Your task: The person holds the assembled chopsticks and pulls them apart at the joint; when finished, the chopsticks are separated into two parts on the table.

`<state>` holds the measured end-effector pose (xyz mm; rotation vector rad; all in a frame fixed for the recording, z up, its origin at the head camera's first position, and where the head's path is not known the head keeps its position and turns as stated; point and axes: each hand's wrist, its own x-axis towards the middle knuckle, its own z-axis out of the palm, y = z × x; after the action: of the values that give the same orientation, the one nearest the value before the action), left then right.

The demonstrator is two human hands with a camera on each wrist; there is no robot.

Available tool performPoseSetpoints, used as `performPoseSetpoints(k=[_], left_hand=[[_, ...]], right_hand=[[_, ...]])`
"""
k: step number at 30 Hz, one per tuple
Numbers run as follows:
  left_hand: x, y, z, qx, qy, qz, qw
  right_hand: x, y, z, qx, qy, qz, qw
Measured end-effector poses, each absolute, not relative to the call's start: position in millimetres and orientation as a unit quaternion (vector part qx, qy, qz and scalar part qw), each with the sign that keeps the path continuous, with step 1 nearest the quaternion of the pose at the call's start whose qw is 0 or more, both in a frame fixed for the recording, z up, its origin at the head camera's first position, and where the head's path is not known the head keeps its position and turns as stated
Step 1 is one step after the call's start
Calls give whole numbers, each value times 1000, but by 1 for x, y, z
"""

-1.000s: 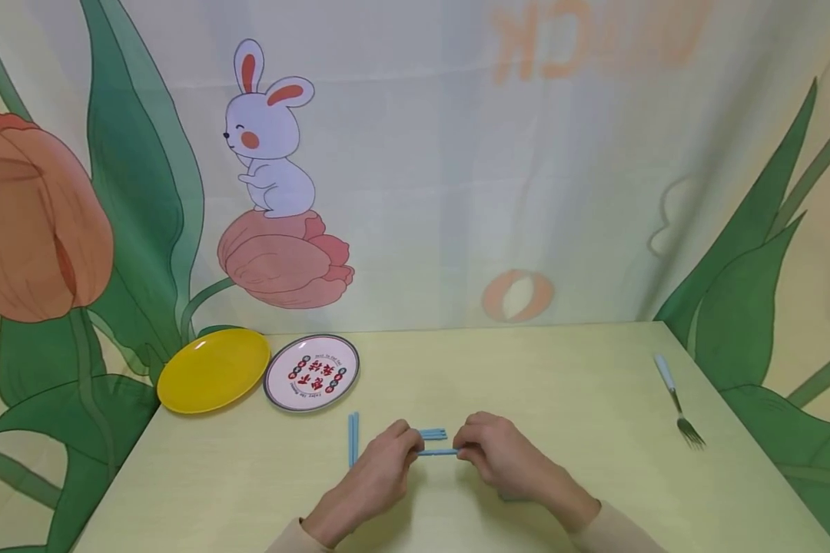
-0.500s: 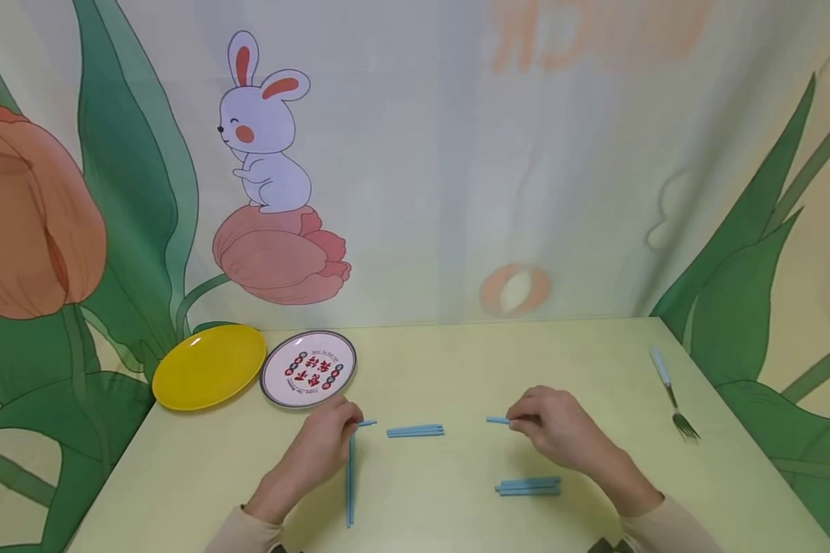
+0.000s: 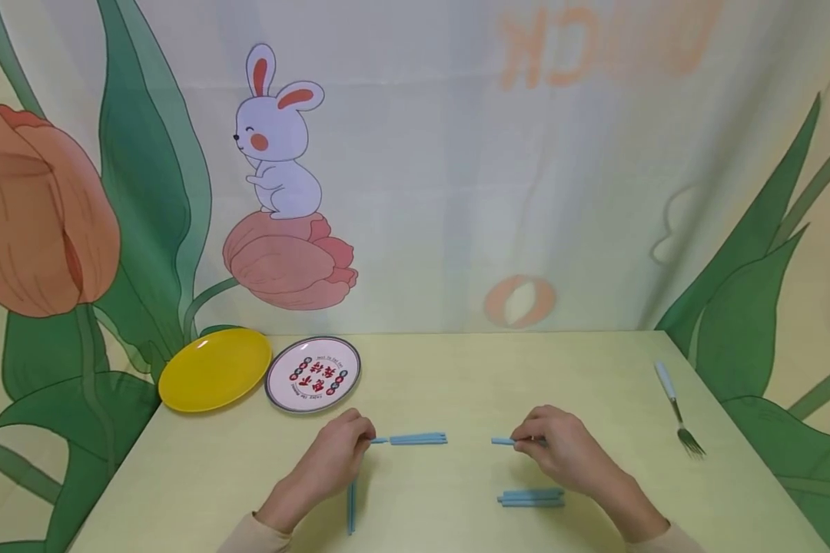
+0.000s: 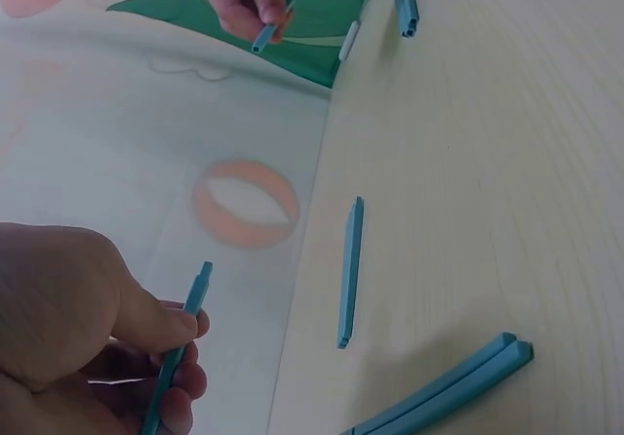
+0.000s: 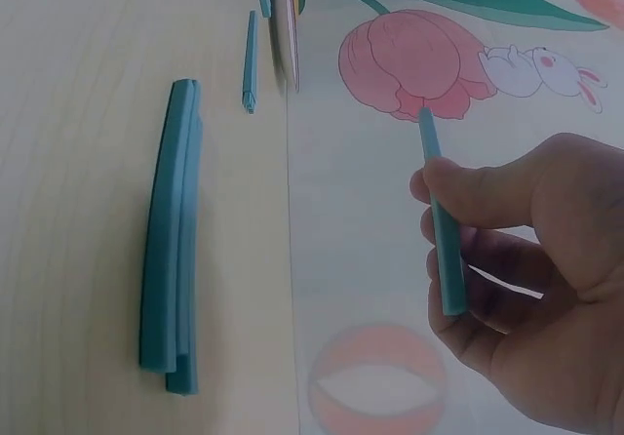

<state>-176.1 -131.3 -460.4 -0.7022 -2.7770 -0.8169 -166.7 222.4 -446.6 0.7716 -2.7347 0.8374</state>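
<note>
In the head view my left hand (image 3: pixel 333 455) pinches a thin light-blue chopstick section (image 3: pixel 379 441). The left wrist view shows a narrow stub at that section's free end. My right hand (image 3: pixel 563 447) pinches another blue chopstick section (image 5: pixel 446 235) between thumb and fingers, held above the table. Between the hands lies a small row of blue sections (image 3: pixel 418 439), close to the left piece's tip. Upright sections (image 3: pixel 351 507) lie below my left hand, which partly hides them. A bundle of blue sections (image 3: pixel 531 498) rests below my right hand.
At the back left stand a yellow plate (image 3: pixel 214 371) and a white plate with red lettering (image 3: pixel 313 374). A fork (image 3: pixel 678 411) with a pale handle lies near the right edge of the table (image 3: pixel 443 514). A printed curtain (image 3: pixel 415 177) hangs behind.
A second ago both hands held one blue stick close together. They have since moved apart, each holding a section. The view has tilted slightly during the last half second.
</note>
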Motion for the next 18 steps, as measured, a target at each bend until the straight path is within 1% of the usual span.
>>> performPoseSetpoints(k=[5,11,18], left_hand=[[-176,-129,-459,-239,-929,-274,65],[-176,-128,-460,-244,-929,-268,66],[-176,-126,-464,-250,-926,-277,49]], right_hand=[[-166,220,-447,246,-926,276,79],[-166,220,-447,240,-930,268,77],[-167,219,-447,246,-929,269,69]])
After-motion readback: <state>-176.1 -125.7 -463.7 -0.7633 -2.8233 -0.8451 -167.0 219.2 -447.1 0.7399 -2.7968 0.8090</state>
